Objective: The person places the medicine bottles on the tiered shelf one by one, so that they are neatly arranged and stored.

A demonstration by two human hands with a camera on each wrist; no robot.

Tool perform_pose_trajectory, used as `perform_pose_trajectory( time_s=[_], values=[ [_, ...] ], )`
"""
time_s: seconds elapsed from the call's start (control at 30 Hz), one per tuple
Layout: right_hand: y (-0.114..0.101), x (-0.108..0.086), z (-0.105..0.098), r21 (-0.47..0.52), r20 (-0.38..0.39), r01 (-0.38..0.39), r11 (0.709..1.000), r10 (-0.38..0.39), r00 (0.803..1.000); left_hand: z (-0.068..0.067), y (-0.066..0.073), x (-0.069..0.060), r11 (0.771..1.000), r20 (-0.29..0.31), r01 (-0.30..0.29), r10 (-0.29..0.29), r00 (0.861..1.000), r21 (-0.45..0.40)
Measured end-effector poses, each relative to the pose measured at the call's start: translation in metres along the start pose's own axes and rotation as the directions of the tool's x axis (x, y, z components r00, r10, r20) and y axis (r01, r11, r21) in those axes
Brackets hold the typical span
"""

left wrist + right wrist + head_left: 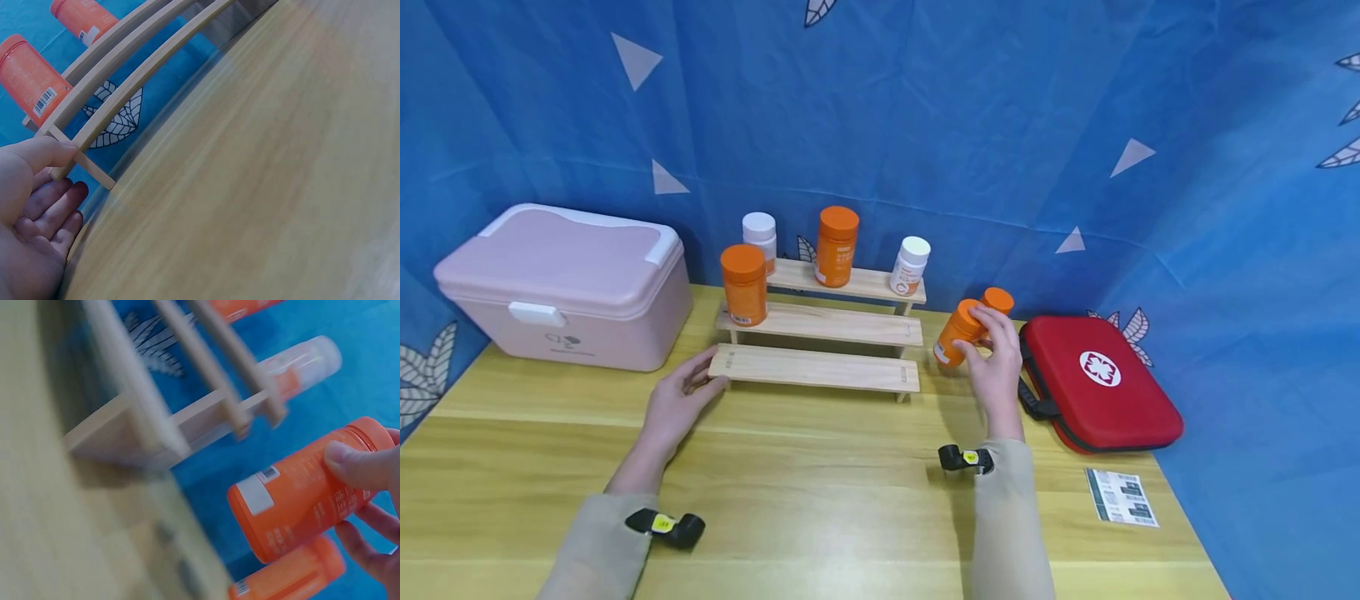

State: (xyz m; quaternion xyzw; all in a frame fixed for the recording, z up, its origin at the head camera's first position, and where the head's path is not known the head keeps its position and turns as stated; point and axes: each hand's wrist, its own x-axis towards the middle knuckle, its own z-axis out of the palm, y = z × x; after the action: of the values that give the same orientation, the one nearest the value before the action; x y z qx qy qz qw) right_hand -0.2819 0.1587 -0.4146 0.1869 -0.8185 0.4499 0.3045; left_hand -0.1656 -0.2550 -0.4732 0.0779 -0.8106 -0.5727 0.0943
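Observation:
My right hand (997,367) grips an orange pill bottle (306,490) near its cap, thumb on one side and fingers on the other. The bottle is tilted and looks lifted off the table. Behind it stands a second orange bottle (997,300), partly hidden. At the left, my left hand (681,400) pinches the end of the lowest step of a three-step wooden rack (816,368), its thumb on the edge. On the middle step stands an orange bottle (745,287). A white bottle (760,237), an orange bottle (836,250) and another white bottle (909,267) stand on the top step.
A pink lidded box (565,292) stands at the back left. On the right lies a red first-aid case (1097,392) with a black handle, and in front of it a printed card or packet (1122,497). A blue cloth (880,108) hangs behind the table.

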Motion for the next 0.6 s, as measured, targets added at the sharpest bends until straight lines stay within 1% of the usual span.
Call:
perform_pose_trajectory(
  time_s=[0.1, 0.23, 0.4, 0.5, 0.6],
  values=[
    [-0.009, 0.003, -0.007, 0.028, -0.015, 0.022, 0.999, -0.022, 1.000, 0.001, 0.001, 0.000, 1.000, 0.003, 0.005, -0.005, 1.000, 0.008],
    [-0.026, 0.010, -0.012, 0.061, -0.033, 0.058, 0.996, -0.056, 0.998, -0.001, 0.004, 0.001, 1.000, 0.003, 0.005, -0.005, 1.000, 0.006],
    [-0.069, 0.014, -0.014, 0.112, -0.046, 0.144, 0.983, -0.140, 0.989, -0.002, 0.006, 0.001, 1.000, 0.001, 0.001, -0.001, 1.000, -0.009],
    [-0.091, 0.014, -0.007, 0.149, -0.026, 0.189, 0.971, -0.187, 0.982, -0.001, 0.005, -0.001, 1.000, 0.002, -0.003, 0.003, 1.000, -0.009],
    [-0.095, 0.014, 0.011, 0.200, 0.020, 0.209, 0.957, -0.217, 0.976, 0.000, 0.004, -0.002, 1.000, 0.004, -0.011, 0.011, 1.000, -0.004]
  ],
)
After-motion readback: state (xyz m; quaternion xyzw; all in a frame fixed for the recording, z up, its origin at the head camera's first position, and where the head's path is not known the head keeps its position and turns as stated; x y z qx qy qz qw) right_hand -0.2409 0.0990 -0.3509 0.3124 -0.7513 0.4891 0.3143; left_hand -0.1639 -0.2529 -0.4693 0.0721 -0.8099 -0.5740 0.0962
